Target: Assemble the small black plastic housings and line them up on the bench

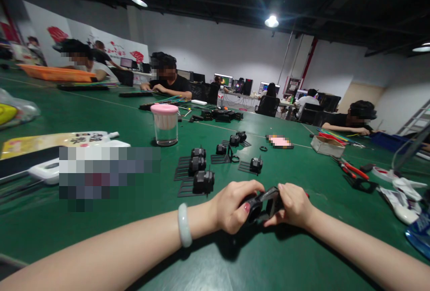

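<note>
Low over the green table (265, 264), my left hand (237, 206) grips a black plastic part with a round ring (255, 210), thumb and fingers closed around it. My right hand (295, 203) is closed on a dark rectangular frame-like piece (273, 200) right beside that ring. Whether the two pieces are joined I cannot tell, since my fingers cover much of them. Just beyond my hands lie several black camera-like units (203, 182) on flat slotted bases. A loose black ring (263, 148) lies farther back.
A pink-lidded clear jar (165, 132) stands left of the units. Red-handled pliers (355, 170) and a small box (327, 146) are on the right. A phone-like item (280, 141) rests ahead, with packaging (67, 141) at left. Other people work across the table.
</note>
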Motion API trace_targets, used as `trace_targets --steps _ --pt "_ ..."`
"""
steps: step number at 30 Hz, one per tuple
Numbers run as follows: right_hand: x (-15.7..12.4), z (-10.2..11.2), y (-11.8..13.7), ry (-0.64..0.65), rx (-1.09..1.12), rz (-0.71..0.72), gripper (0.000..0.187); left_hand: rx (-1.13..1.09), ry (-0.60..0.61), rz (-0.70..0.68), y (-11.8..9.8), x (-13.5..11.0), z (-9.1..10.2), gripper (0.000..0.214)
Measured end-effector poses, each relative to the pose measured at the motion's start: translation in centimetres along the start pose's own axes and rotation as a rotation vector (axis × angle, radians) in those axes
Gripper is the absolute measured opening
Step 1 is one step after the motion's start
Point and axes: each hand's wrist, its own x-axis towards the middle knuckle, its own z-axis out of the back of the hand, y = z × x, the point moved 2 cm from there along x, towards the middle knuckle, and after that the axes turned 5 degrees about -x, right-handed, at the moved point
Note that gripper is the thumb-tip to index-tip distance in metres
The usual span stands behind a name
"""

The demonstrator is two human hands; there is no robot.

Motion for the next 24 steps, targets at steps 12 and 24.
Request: trace_targets --steps 12,24 --pt "0.08 0.04 0.00 0.021 -0.025 0.033 0.082 0.082 0.036 -0.055 -0.36 0.15 -0.16 0.034" --pt "0.35 -0.10 -0.13 -0.052 0.023 -0.013 0.083 0.012 0.043 -0.006 0.57 0.30 0.26 0.040"
